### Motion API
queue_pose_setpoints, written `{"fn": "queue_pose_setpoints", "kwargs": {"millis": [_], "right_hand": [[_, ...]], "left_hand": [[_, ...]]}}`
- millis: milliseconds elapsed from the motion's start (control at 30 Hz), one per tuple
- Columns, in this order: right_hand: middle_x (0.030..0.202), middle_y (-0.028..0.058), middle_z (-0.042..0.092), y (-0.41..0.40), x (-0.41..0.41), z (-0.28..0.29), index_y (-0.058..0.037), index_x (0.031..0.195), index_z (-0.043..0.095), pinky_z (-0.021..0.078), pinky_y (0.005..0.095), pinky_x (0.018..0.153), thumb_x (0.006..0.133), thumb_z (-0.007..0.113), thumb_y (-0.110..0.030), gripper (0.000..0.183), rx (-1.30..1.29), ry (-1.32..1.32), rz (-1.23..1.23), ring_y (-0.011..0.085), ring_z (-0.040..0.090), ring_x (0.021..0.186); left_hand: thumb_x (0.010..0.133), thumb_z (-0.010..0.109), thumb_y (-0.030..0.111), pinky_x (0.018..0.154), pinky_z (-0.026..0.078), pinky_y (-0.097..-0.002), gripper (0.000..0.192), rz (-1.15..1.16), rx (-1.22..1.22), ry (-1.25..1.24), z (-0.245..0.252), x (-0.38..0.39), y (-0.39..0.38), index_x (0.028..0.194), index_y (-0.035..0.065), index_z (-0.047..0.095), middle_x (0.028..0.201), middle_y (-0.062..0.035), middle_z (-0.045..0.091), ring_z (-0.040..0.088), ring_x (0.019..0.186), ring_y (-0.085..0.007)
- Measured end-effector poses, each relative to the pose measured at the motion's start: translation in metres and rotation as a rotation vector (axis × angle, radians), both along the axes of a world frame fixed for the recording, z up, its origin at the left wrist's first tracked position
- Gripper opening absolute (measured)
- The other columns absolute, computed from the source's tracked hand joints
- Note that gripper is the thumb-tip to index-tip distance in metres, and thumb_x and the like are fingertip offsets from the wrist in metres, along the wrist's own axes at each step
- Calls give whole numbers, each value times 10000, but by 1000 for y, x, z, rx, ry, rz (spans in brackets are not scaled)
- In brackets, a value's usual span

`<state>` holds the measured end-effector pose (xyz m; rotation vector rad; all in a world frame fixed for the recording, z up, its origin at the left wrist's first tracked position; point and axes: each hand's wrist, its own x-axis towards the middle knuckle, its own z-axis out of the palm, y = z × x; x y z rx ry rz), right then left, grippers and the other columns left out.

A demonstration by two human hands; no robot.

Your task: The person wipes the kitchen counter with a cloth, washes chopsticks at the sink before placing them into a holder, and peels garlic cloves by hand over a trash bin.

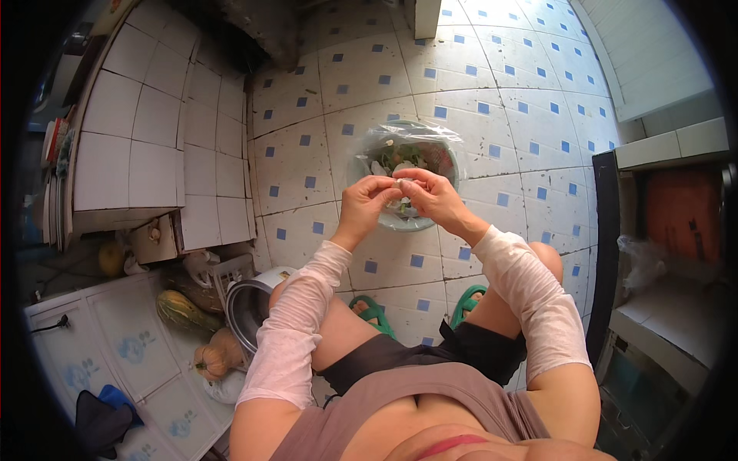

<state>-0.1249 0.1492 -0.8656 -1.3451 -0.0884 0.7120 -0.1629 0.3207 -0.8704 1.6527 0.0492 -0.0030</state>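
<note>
My left hand [368, 206] and my right hand [429, 199] meet over a round waste bin [455, 167]. Between their fingertips is a small whitish piece [398, 183], too small to identify. Both hands seem to pinch it. A clear plastic bag [377, 133] lines the bin and folds over its rim. Inside lie green and pale vegetable scraps [410, 154], partly hidden by my fingers.
Left of my leg stands a metal pot [249, 311], beside a plastic basket [222, 276], a green striped squash [184, 311] and a tan pumpkin [210, 364]. Tiled counter blocks [155, 109] rise at the left. Shelving [640, 328] stands at the right.
</note>
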Motion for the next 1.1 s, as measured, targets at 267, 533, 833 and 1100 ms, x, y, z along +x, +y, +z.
{"fn": "queue_pose_setpoints", "kwargs": {"millis": [267,533,833,1100], "right_hand": [[842,39,660,-13,2,-2,-32,1029,662,458,231,666,859,627,-249,277,-160,-112,61,84,567,761],[854,31,642,-11,-3,0,-15,1041,643,414,216,584,881,603,-255,291,17,161,41,55,518,697],[784,17,544,-10,4,1,-75,901,510,312,197,449,946,479,-215,150,347,440,-116,55,401,571],[672,16,590,-7,-4,12,-3,965,668,373,218,497,858,597,-186,223,-82,64,-5,60,468,556]], "left_hand": [[812,675,67,673,479,-216,89,-104,20,181,12,1,-3,876,7,683,813,-30,664,601,743,-79],[819,666,61,723,481,-224,91,-183,-35,206,7,-3,9,895,12,679,842,-33,667,602,790,-88],[843,644,59,789,498,-241,175,-62,-351,267,12,-2,3,1012,14,649,948,-54,669,619,851,-109],[750,709,10,703,533,-248,173,-22,98,-165,7,-2,2,909,57,658,931,-47,656,636,807,-136]]}}
